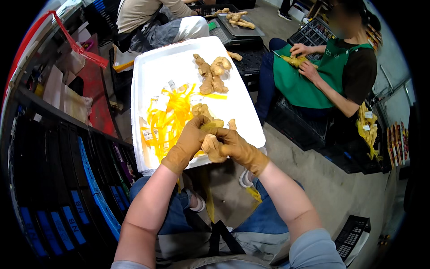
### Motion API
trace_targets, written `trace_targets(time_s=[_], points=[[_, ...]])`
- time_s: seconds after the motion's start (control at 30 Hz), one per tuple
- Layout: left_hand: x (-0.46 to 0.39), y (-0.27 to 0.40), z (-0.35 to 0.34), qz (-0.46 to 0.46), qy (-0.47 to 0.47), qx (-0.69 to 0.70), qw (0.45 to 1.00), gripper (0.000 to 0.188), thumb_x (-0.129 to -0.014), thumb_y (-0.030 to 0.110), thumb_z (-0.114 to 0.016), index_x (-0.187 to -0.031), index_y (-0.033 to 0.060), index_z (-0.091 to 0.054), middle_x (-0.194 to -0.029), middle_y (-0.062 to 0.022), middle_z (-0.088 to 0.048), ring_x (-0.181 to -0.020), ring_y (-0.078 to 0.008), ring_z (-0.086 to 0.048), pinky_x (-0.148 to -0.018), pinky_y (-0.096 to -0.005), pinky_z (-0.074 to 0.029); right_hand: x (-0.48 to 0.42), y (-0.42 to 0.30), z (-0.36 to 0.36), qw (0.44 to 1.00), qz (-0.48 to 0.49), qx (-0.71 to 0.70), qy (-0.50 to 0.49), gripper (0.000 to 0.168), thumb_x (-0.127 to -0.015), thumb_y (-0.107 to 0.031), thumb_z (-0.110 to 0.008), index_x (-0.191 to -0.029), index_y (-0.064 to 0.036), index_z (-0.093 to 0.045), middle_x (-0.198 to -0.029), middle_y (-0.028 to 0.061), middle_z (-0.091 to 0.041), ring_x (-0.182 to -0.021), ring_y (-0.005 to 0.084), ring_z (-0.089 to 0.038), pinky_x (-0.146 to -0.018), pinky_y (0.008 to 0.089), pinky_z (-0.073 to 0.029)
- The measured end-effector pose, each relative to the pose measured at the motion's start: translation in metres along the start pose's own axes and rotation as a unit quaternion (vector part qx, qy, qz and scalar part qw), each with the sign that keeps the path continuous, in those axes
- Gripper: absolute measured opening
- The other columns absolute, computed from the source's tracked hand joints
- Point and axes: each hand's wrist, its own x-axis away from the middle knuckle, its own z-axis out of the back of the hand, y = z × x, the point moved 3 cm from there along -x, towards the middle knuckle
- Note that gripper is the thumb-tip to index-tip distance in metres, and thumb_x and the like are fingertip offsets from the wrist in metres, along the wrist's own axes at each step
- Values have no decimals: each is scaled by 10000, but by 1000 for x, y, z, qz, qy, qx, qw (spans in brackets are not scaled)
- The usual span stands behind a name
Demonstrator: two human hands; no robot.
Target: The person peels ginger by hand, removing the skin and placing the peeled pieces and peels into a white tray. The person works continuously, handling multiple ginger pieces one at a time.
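Both my hands wear tan gloves and meet over the near edge of a white foam box lid (240, 102). My left hand (188, 143) pinches yellow mesh netting (212, 124) with a ginger root (201, 110) just beyond it. My right hand (238, 146) is closed around a thick ginger piece (213, 148), its fingertips at the netting too. Left of them lies a tangled pile of yellow mesh strips with white labels (171, 114). Farther back on the lid rest large ginger roots (210, 74). A small ginger piece (232, 124) lies beside my right hand.
At right, a seated person in a green apron (307, 87) handles netted ginger. Another person sits beyond the lid, near a scale (240, 27) bearing ginger. Stacked black crates (57, 188) stand at left; a black basket (352, 237) is on the floor at lower right.
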Motion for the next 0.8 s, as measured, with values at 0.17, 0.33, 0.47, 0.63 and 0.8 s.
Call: trace_targets(time_s=[0.17, 0.33, 0.47, 0.63, 0.8], points=[[-4, 4, 2, -9, 58, -60, 996, 414, -810, 30, -645, -1196, -72, -535, -1100, -131, -616, -974, -183, -595, -817, -266, -491, -10, 14, 12, 994, -51, 34, 93, 403, -842, -211, -467, -1167, -5, -586, -1077, 58, -606, -965, 113, -538, -883, 204, -413], [-10, -4, 6, -75, 43, -91, 992, 294, -845, 36, -613, -1121, -52, -560, -1011, -96, -618, -880, -149, -584, -754, -251, -489, -5, 26, 17, 994, -81, 60, 48, 435, -933, -306, -447, -1234, -2, -524, -1125, 77, -591, -1038, 177, -550, -937, 246, -402], [-9, -7, 12, -125, 52, -100, 986, 244, -880, 76, -600, -1090, -43, -569, -970, -82, -607, -867, -127, -556, -779, -248, -471, -8, 38, 14, 978, -96, 182, -17, 460, -980, -351, -408, -1269, -3, -487, -1171, 109, -572, -1132, 187, -518, -987, 280, -399], [-8, -15, 1, -80, 43, -73, 993, 244, -892, 106, -592, -1093, -26, -554, -951, -71, -596, -879, -118, -538, -795, -253, -461, -13, 43, 28, 952, -178, -105, 227, 411, -953, -244, -461, -1241, 48, -483, -1114, 120, -588, -978, 187, -595, -871, 289, -482], [-8, -15, -7, -164, 46, -104, 980, 152, -906, 86, -571, -1035, 10, -549, -924, -41, -573, -853, -112, -520, -773, -245, -453, -17, 39, 28, 955, -145, -169, 194, 416, -918, -121, -553, -1277, 58, -441, -1082, 114, -602, -931, 206, -606, -827, 303, -502]])
